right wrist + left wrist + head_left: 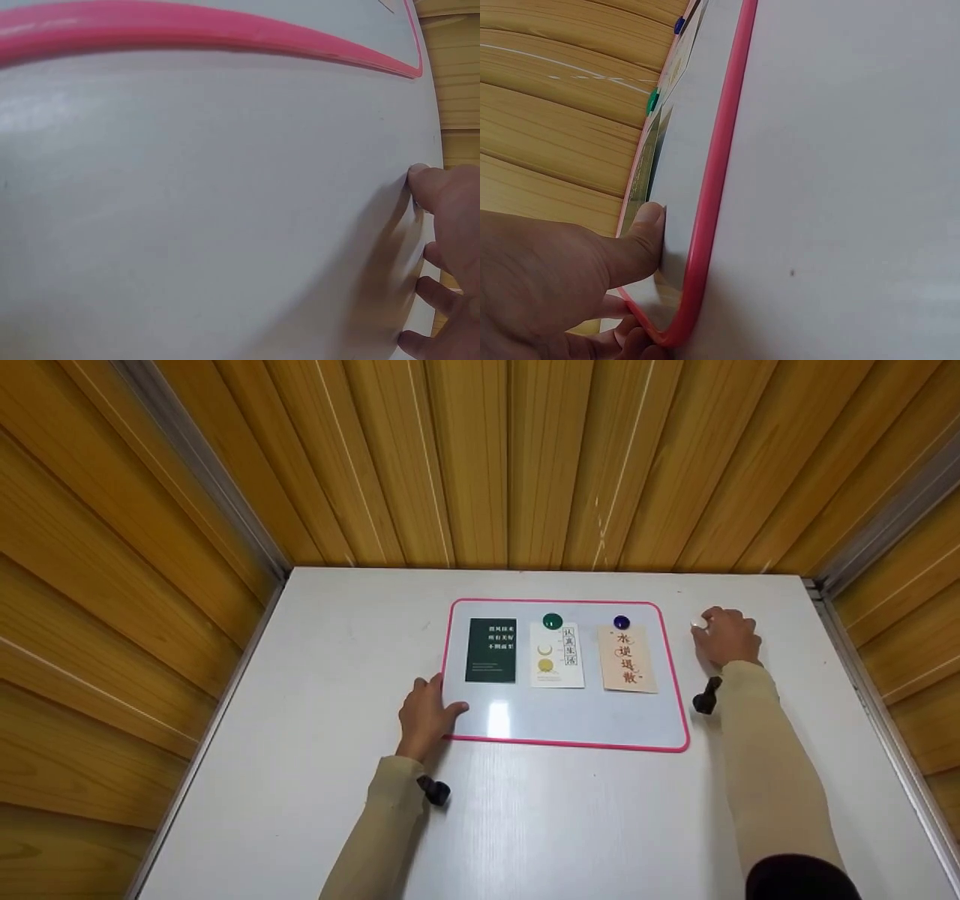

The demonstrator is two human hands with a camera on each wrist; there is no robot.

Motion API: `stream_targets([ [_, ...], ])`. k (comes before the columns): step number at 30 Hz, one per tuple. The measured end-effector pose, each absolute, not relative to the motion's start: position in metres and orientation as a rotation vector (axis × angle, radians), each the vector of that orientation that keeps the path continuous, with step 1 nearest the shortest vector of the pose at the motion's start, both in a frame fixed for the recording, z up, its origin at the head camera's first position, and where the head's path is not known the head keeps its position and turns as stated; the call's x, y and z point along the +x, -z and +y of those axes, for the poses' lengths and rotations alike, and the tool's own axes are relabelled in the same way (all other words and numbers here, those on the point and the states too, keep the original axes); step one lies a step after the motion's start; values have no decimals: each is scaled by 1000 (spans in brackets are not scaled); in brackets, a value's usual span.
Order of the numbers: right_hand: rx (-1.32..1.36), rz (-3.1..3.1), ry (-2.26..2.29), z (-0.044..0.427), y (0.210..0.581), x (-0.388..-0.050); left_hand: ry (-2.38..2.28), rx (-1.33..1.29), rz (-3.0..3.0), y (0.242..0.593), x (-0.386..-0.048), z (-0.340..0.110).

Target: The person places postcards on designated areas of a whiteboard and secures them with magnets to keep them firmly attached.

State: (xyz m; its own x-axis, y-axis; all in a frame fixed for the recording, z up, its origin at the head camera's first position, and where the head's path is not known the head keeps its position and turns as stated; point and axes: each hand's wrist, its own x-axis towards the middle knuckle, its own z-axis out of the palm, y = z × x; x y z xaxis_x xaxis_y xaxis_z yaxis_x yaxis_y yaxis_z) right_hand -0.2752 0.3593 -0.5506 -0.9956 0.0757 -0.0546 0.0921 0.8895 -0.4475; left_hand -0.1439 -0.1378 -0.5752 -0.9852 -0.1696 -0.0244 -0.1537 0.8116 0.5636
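A small whiteboard point(570, 720) with a pink rim lies on the white table. My left hand point(426, 716) grips its left edge near the lower corner; in the left wrist view the thumb point(646, 225) lies on the board's face and the other fingers curl at the rim. On the board are a dark green card point(491, 660), a white card point(556, 667) under a green round magnet point(553, 621), and a peach card point(628, 660) under a dark blue magnet point(622, 622). To the board's right, my right hand point(729, 636) pinches a small white round piece point(699, 622), mostly hidden by the fingers.
The white table point(300, 675) runs up to a wood-panelled wall point(465, 465) at the back. More panelled walls with grey metal strips stand at the left and right. Small black devices point(705, 696) are strapped at both wrists.
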Motion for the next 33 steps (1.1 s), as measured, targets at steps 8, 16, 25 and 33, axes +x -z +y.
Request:
stream_targets([
  [8,103,2991,721,376,568,-290,930,249,-2950,577,-144,-139],
  [16,101,2986,723,376,569,-291,930,256,-2954,577,-144,-138],
  [25,167,2963,879,376,567,-291,960,276,-2951,576,-143,-137],
  [33,219,3008,924,374,568,-295,942,271,-2953,575,-143,-138],
])
